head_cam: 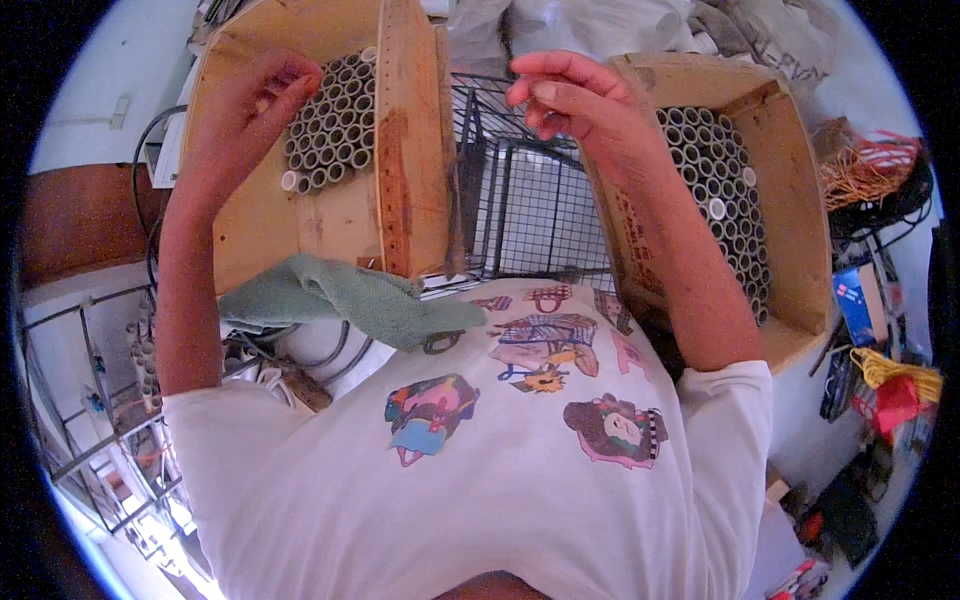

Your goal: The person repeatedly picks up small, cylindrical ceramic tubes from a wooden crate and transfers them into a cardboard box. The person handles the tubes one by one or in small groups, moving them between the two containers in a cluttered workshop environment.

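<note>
My left hand is raised over the left wooden box, its fingers curled and its thumb near the packed tubes; whether something small is between the fingers cannot be told. Many upright grey tubes with open ends stand close together in that box, with a few white ones at the edge. My right hand is at the inner edge of the right wooden box, fingers loosely bent and apart, with nothing seen in it. Similar tubes fill part of this box, two of them white-topped.
A black wire rack stands between the boxes. A green cloth lies across the left box's near edge and against my shirt. Plastic bags are behind. Orange and red strands and a yellow cord are at the right.
</note>
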Available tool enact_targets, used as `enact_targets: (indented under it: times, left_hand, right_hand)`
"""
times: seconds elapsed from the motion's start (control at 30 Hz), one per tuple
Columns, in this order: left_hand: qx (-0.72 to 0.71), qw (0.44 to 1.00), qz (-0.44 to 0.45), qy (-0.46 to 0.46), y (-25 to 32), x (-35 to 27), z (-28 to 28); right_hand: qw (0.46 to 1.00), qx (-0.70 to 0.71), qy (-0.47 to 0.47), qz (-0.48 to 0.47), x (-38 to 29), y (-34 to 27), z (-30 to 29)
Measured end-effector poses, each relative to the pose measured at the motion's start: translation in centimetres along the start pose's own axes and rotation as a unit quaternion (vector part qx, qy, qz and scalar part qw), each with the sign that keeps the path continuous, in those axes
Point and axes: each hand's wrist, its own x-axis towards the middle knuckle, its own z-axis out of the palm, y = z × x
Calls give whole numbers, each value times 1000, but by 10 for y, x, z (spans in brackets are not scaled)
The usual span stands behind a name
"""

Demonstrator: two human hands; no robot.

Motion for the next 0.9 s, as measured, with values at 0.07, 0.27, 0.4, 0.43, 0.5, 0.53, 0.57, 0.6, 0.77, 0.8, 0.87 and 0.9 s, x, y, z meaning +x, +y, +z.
enact_targets:
  times: [0.07,0.27,0.4,0.43,0.5,0.53,0.57,0.6,0.77,0.8,0.87,0.9]
  left_hand:
    - [32,995,85,33,51,-5,6]
    - [29,961,213,-176,123,-20,63]
    - [89,924,239,-285,115,-22,96]
    - [84,923,232,-296,113,-21,99]
    - [74,920,221,-315,109,-18,101]
    - [77,919,218,-318,109,-18,102]
    - [80,919,214,-321,109,-17,102]
    - [82,918,212,-324,111,-17,102]
    - [93,908,209,-352,114,-17,101]
    - [93,908,210,-351,115,-18,101]
    - [95,905,210,-359,116,-17,103]
    - [98,902,210,-363,116,-16,102]
  right_hand:
    - [1000,-4,2,3,-1,-1,-1]
    - [1000,-21,10,-7,-4,-8,6]
    - [996,-54,59,-41,-17,-45,2]
    - [994,-71,72,-34,-23,-54,-4]
    - [989,-108,103,-23,-43,-69,-25]
    - [978,-168,124,-22,-54,-72,-35]
    - [963,-228,144,-19,-68,-74,-45]
    - [943,-288,164,-17,-83,-79,-55]
    - [911,-317,247,91,-160,-58,-96]
    - [908,-316,253,107,-174,-51,-103]
    - [892,-330,274,140,-196,-37,-114]
    - [884,-336,285,155,-205,-30,-117]
